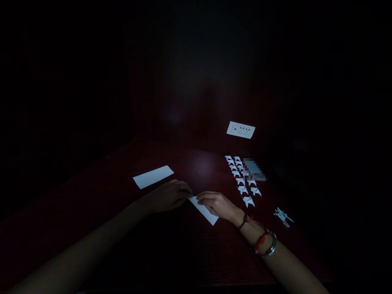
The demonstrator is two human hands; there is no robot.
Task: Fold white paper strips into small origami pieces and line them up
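Between my hands a narrow white paper strip [204, 211] lies slanted on the dark red table. My left hand [173, 195] pinches its far end, fingertips pressed together there. Over the strip's upper right side rests my right hand [218, 204], its fingers curled down onto the paper. Bracelets circle the right wrist. Beyond my left hand lies another white paper strip [153, 176], flat and apart from it. To the right of my right hand, small folded paper pieces [242, 190] stand in two slanting rows.
A blurred, bluish rectangular object [254, 168] lies beside the folded rows. Farther right is a small heap of thin paper scraps [283, 217]. A white socket plate [241, 130] sits on the dark upright surface behind the table [196, 249]. The surroundings are very dark.
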